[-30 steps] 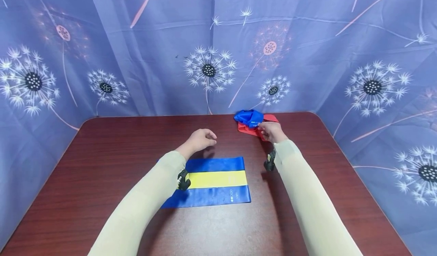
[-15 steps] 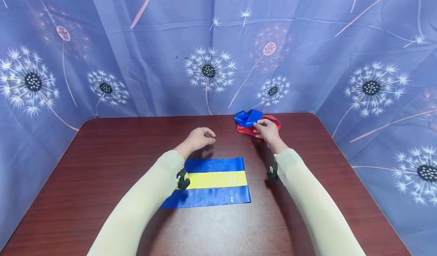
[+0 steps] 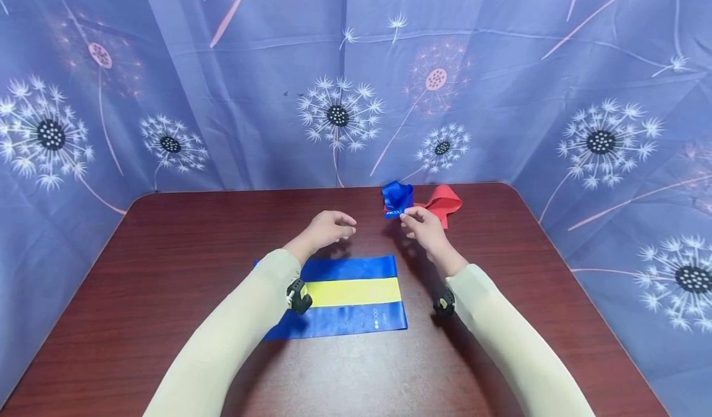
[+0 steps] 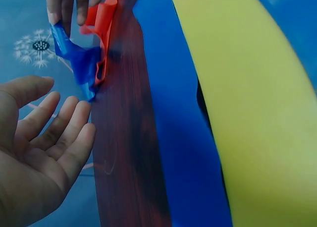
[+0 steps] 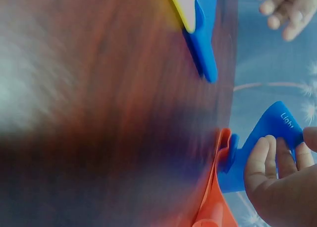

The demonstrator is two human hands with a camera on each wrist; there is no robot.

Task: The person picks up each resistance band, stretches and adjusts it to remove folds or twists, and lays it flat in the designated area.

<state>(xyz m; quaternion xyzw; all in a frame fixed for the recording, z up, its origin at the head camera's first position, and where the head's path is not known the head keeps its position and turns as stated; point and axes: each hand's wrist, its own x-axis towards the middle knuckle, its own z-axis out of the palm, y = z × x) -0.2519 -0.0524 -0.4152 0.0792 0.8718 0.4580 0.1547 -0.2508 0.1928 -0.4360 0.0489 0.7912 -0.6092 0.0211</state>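
In the head view my right hand (image 3: pixel 428 235) pinches a blue resistance band (image 3: pixel 397 196) between thumb and fingers. That band hangs lifted over the table's back edge, and the right wrist view shows the word "Light" printed on it (image 5: pixel 280 120). A crumpled red resistance band (image 3: pixel 446 203) lies right beside it on the table. My left hand (image 3: pixel 325 230) hovers with fingers loosely bent and nothing in them; its palm shows in the left wrist view (image 4: pixel 39 162). Below the left hand, a yellow resistance band (image 3: pixel 356 292) lies flat along a wider blue resistance band (image 3: pixel 345 322).
The dark red wooden table (image 3: pixel 139 293) has rounded back corners. A blue-violet curtain (image 3: pixel 250 96) with dandelion prints stands around its back and sides. Each wrist carries a small black camera (image 3: pixel 300 296).
My right hand has drawn the blue band off the red one, leftward and toward me. The red band has unfolded into a loop at the right. My left hand has barely moved.
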